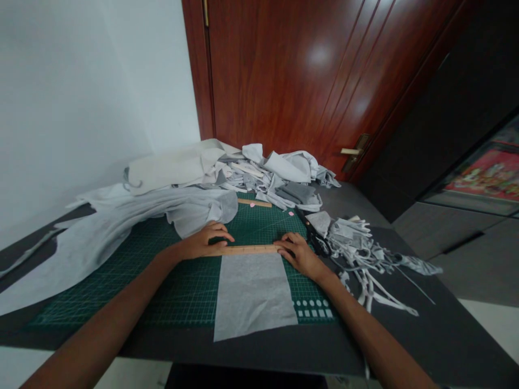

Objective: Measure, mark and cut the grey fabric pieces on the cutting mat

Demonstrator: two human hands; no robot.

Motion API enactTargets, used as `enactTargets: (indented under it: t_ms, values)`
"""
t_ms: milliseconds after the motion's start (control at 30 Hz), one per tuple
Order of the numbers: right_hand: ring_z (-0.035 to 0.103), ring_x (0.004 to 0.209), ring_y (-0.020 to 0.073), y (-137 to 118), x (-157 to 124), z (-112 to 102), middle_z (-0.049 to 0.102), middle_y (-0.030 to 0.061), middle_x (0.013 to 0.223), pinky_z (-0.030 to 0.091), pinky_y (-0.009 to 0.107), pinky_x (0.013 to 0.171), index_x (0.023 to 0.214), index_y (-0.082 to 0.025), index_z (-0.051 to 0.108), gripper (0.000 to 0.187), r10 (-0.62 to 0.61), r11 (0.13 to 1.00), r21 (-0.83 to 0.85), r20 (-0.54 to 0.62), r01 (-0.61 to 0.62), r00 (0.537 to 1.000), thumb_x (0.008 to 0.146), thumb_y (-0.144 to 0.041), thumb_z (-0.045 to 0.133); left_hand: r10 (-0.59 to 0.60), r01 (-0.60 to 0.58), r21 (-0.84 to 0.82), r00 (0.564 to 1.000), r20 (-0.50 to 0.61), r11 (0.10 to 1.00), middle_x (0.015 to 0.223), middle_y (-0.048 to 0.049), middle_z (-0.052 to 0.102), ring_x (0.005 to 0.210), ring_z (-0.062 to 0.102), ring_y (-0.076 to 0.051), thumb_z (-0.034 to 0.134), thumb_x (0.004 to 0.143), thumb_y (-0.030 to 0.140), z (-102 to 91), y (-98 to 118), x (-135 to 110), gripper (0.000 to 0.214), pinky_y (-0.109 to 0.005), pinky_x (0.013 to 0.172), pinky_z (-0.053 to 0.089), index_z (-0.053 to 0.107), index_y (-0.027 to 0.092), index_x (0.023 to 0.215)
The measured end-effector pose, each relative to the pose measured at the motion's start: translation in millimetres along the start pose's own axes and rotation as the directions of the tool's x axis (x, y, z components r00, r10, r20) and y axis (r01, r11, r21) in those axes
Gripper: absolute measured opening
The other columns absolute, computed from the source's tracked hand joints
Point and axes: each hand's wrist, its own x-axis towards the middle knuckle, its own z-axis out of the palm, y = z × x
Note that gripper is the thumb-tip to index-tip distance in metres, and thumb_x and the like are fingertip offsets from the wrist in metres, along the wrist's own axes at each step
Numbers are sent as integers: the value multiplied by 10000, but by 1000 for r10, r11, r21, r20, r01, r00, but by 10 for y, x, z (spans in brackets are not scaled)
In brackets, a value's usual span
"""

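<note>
A wooden ruler [251, 249] lies across the top edge of a grey rectangular fabric piece [255, 294]. My left hand [208, 240] holds the ruler's left end, its fingers bent and partly covering that end. At the other end, my right hand [298, 251] grips the ruler between thumb and fingers. The fabric rests on a green cutting mat [178, 294], slightly wrinkled, its lower edge hanging past the mat onto the dark table. Black scissors [318, 240] lie just right of my right hand.
Long grey fabric [121, 216] drapes over the mat's left side. Cream cloth [174, 167] and heaped scraps [292, 183] lie at the back. A second wooden strip [255, 202] and a pink disc [291, 213] sit beyond my hands. Cut strips [360, 243] are piled at right.
</note>
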Motion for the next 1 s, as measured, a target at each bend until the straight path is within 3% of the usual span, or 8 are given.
enactTargets:
  t_ms: [167,333,433,533,700,800,900,1000]
  values:
    - [580,1056,259,14,-1,22,615,113,1133,510,453,947,1279,-227,692,295,-10,1000,-15,-7,10,1000,1028,-269,543,-6,17,72,988,-154,997,1011,-73,654,998,585,-225,416,1055,289,47,126,57,326,-352,925,446,727,200,1098]
    - [592,1060,271,-35,-20,47,630,122,1131,517,458,936,1269,-222,695,289,12,998,-64,-8,-13,1000,1017,-250,556,33,-35,-22,998,-57,999,1073,-61,645,1046,603,-214,465,1063,338,260,339,202,294,-324,935,458,721,241,1172]
    - [613,1072,259,-77,11,-18,651,110,1141,521,444,956,1271,-241,691,285,27,997,-72,41,-24,999,1016,-262,566,45,-49,-96,998,-43,994,1020,-57,649,977,623,-204,500,1052,420,316,287,229,321,-310,891,472,764,243,1099]
    - [649,1084,215,-27,172,-143,689,85,1147,515,367,1008,1238,-226,694,258,143,983,-128,79,-132,987,1030,-281,553,42,-52,-154,997,-68,987,987,-65,657,924,634,-196,498,1046,478,326,218,228,386,-307,853,478,785,220,1057]
    - [671,1107,221,337,653,-237,692,166,1195,501,349,1023,1206,-130,683,343,410,869,-277,-62,-410,910,1055,-121,375,39,-57,-228,996,-80,972,916,-68,664,860,631,-188,538,1019,517,321,195,243,413,-298,784,477,799,197,1030]
    - [690,1040,247,530,869,-137,674,215,1198,544,378,945,1176,-80,678,251,534,777,-336,-94,-532,840,1035,-158,485,-3,-30,-258,992,-127,966,899,-61,663,801,605,-171,602,980,513,316,192,255,374,-278,716,460,796,193,987]
    - [669,1072,249,601,977,17,643,148,1274,577,434,915,1267,-126,629,334,630,690,-369,-117,-622,768,996,-320,636,-89,27,-276,973,-214,961,900,-57,640,716,557,-147,601,977,482,293,199,255,352,-255,615,422,778,178,960]
    - [653,1102,243,596,1015,135,626,108,1311,578,455,926,1304,-173,608,376,678,636,-373,-147,-675,720,990,-375,646,-92,7,-283,953,-290,959,909,-57,622,720,562,-149,571,996,427,243,222,237,326,-265,624,430,761,168,938]
